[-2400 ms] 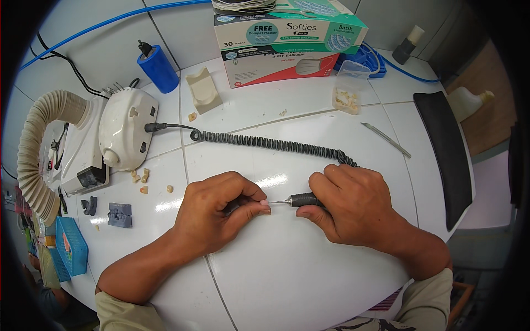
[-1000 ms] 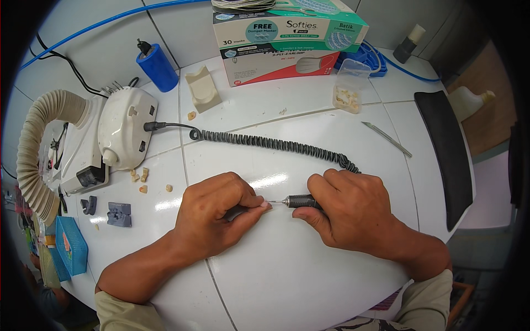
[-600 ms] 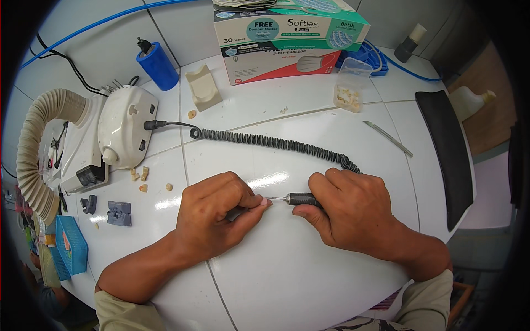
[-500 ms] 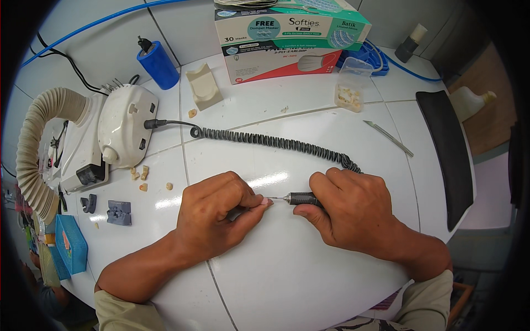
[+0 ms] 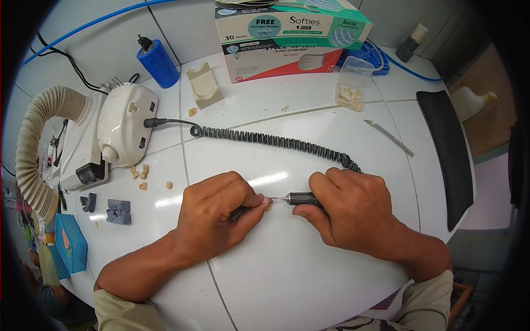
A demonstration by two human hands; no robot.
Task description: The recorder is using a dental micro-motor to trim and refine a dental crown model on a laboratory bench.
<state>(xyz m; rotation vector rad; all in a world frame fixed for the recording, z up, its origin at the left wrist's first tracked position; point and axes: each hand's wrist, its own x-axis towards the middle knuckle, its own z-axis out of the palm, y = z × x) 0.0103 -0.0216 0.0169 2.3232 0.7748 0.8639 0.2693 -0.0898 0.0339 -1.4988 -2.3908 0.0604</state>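
Between the two grips, just beyond the left thumb and forefinger, sits a small pale piece point(image 5: 269, 207), largely hidden by the fingertips. The left hand point(image 5: 221, 208) keeps it in a narrow pinch; the right hand point(image 5: 353, 207) forms a closed grip around a black handpiece point(image 5: 302, 199), whose slender metal bit point(image 5: 279, 198) points leftward to the pinch. Bit and piece meet or nearly meet; actual contact cannot be told at this size, nor whether the bit spins.

Change is slight. Compared with half a second earlier, both grips hold nearly the same place, yet a yellowish edge of the piece now shows more clearly beneath the left fingertips. This suggests a small turn of the piece, presenting it to the bit at another angle; the work appears to be in mid-course, as fine adjustment.

Beyond the grips, a coiled cord point(image 5: 270, 140) crosses the bench point(image 5: 309, 265) to a white machine point(image 5: 126, 129). Left of the left grip lie loose tooth-like pieces point(image 5: 144, 171) and a grey block point(image 5: 118, 212), all unchanged.
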